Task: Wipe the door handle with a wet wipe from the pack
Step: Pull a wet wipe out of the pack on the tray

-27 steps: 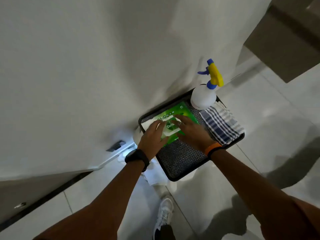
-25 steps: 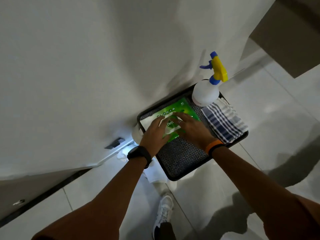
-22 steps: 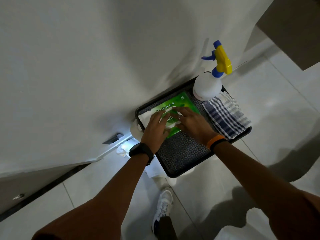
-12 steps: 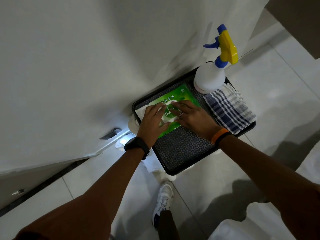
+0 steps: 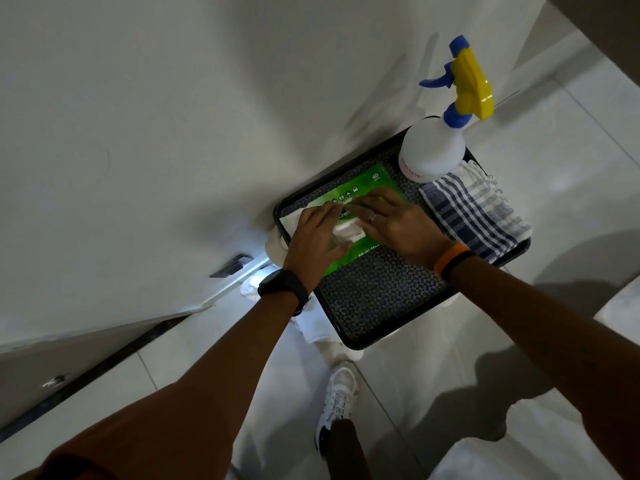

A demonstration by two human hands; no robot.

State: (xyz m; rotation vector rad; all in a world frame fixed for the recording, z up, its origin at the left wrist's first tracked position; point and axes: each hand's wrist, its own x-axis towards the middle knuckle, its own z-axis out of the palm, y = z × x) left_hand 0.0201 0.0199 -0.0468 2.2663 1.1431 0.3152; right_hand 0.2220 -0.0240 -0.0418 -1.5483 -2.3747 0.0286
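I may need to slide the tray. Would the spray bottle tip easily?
Probably somewhat. The spray bottle is tall, with its trigger head overhanging one side. Its wide base on the tray should help. How full it is cannot be seen, so its weight is unclear.

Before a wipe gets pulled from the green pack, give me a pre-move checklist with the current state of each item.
1. Wet wipe pack lying flat on the tray: ok.
2. Left hand on the pack's white flap: ok.
3. Right hand pressing the pack down: ok.
4. Flap opened: cannot tell, fingers cover it.
5. A wipe gripped: cannot tell.
6. Spray bottle and checked cloth apart from the hands: ok.
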